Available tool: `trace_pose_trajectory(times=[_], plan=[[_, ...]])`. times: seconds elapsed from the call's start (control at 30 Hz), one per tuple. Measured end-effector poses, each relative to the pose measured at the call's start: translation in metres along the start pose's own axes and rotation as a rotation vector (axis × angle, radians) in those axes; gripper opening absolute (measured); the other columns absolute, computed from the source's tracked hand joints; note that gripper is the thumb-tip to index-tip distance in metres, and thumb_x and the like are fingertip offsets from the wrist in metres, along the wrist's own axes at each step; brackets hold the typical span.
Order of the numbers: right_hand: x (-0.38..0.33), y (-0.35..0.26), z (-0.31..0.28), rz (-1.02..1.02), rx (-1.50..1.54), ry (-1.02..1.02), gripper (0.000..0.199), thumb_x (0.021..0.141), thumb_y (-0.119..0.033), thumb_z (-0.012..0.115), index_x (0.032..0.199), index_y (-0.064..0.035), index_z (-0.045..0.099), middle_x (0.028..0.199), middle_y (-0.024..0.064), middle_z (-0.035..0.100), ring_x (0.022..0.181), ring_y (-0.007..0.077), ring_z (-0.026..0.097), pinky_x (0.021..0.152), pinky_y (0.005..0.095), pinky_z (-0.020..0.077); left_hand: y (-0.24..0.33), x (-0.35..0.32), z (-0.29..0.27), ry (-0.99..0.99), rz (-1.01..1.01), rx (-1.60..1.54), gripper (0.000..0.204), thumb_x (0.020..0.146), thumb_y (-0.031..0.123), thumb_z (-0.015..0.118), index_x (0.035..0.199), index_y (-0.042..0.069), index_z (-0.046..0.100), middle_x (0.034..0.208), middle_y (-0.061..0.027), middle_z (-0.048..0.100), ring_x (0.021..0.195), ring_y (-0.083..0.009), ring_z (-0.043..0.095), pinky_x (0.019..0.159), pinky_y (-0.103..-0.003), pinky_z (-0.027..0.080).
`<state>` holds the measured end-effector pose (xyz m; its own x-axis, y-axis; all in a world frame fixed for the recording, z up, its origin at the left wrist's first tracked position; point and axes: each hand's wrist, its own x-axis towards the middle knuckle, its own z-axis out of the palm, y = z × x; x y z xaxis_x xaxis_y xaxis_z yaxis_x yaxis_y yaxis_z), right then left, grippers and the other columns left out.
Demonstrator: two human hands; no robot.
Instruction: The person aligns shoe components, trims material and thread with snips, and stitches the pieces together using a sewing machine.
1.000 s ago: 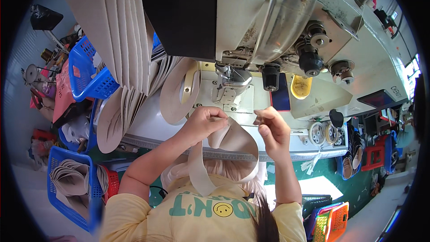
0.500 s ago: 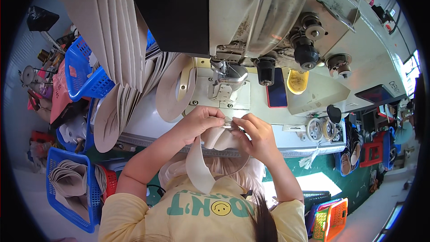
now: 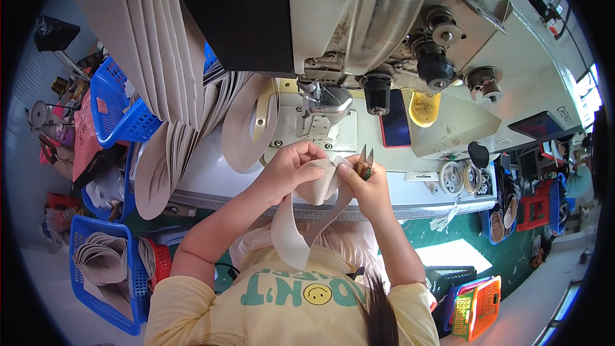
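Observation:
Close to my body, in front of the sewing machine [image 3: 525, 106], I hold a beige curved fabric piece [image 3: 286, 234] between both hands. My left hand [image 3: 288, 170] pinches its upper edge between thumb and fingers. On the other side, my right hand [image 3: 370, 186] pinches the same edge and also grips small thread snips [image 3: 366, 155], whose pointed blades stick up past the fingers. A folded part of the piece hangs between the hands, and a long strip loops down toward my shirt. The machine's presser foot area [image 3: 319, 129] lies just beyond my hands.
Stacked beige pieces [image 3: 182, 154] hang and lie at the left, next to a blue basket [image 3: 118, 118]. Another blue basket [image 3: 138, 282] with rolled pieces stands lower left. A phone [image 3: 396, 122] and a yellow dish [image 3: 423, 110] lie by the machine. Bobbin wheels [image 3: 451, 178] sit at right.
Both hands have drawn back slightly from the presser foot, with the beige piece opened out more between them. The snips' blades now show above my right hand.

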<state>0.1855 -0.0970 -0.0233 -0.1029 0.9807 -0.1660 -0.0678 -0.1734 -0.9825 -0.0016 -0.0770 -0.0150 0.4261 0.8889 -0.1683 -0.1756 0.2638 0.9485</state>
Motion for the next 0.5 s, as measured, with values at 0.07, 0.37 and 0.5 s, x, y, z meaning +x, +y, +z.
trace_pose_trajectory(times=[0.07,0.37,0.5], plan=[[0.004,0.003,-0.004,-0.112,0.036,-0.05,0.008,0.086,-0.007,0.065,0.089,-0.0017,0.06,0.065,-0.0037,0.055,0.055,0.0019,0.045,0.047,0.0186,0.0334,0.0,-0.001,-0.002,0.01,0.028,0.004,0.014,0.085,0.008,0.063,0.096,0.0,0.064,0.086,-0.0029,0.064,0.077,-0.0064,0.059,0.069,-0.022,0.047],[0.015,-0.023,-0.021,-0.568,-0.628,-0.217,0.01,0.077,0.002,0.066,0.085,0.001,0.06,0.07,0.0093,0.062,0.06,0.0214,0.06,0.056,0.0297,0.0458,-0.002,0.002,-0.004,0.021,0.026,0.145,0.016,0.086,0.005,0.06,0.099,-0.001,0.065,0.084,-0.0016,0.065,0.075,-0.0043,0.057,0.067,-0.021,0.045],[0.02,-0.032,-0.021,-0.644,-0.779,-0.23,0.01,0.075,0.003,0.065,0.084,0.0013,0.06,0.073,0.0148,0.062,0.062,0.0309,0.06,0.057,0.0335,0.0474,-0.001,0.006,-0.002,0.044,0.055,0.221,0.016,0.086,0.006,0.059,0.099,-0.001,0.066,0.083,-0.0015,0.066,0.072,-0.0032,0.056,0.066,-0.02,0.045]])
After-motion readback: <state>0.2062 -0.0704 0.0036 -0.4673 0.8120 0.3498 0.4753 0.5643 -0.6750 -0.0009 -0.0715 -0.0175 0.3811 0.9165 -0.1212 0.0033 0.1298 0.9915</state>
